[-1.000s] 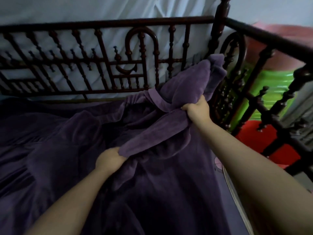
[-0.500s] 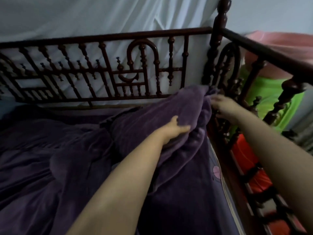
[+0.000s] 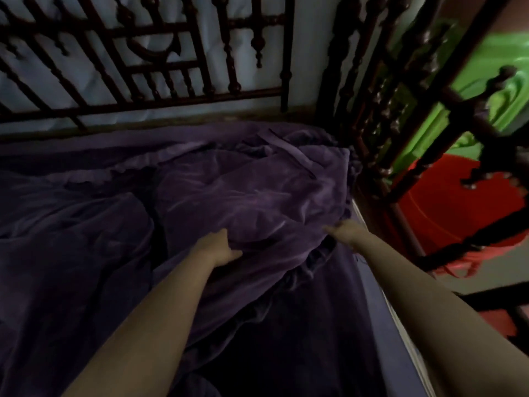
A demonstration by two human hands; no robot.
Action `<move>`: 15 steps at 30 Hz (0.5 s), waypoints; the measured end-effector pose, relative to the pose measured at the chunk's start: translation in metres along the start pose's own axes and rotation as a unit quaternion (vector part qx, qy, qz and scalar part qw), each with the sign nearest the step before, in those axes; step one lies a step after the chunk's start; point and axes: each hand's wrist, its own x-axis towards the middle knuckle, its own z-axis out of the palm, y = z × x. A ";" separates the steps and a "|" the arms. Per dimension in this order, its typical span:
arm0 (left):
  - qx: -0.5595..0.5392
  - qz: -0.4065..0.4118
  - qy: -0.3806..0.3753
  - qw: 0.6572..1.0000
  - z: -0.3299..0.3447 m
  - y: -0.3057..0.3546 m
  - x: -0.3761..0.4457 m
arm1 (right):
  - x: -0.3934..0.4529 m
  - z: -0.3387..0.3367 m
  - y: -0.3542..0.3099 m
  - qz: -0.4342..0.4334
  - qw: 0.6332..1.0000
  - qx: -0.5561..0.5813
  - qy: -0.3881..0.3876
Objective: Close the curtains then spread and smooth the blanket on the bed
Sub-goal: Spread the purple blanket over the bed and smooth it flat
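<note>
Blanket [image 3: 249, 196] corner, held raised against the bed rail [image 3: 372, 116] one second earlier, has been laid down at the far right corner of the bed; folds and a bunched ridge remain. Left hand [image 3: 217, 247] is pressed flat, fingers spread. Right hand [image 3: 343, 230] is blurred; an open palm on the edge is likely. Spreading is judged complete here; smoothing remains.
</note>
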 end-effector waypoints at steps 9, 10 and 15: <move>-0.053 -0.151 0.124 0.979 0.033 -0.064 0.111 | 0.135 0.060 0.010 0.153 0.933 0.261 0.194; -0.068 -0.163 0.128 0.976 0.035 -0.070 0.120 | 0.148 0.062 0.010 0.168 0.924 0.270 0.210; 0.024 -0.129 0.158 0.979 0.048 -0.087 0.152 | 0.186 0.064 0.005 0.176 0.900 0.316 0.244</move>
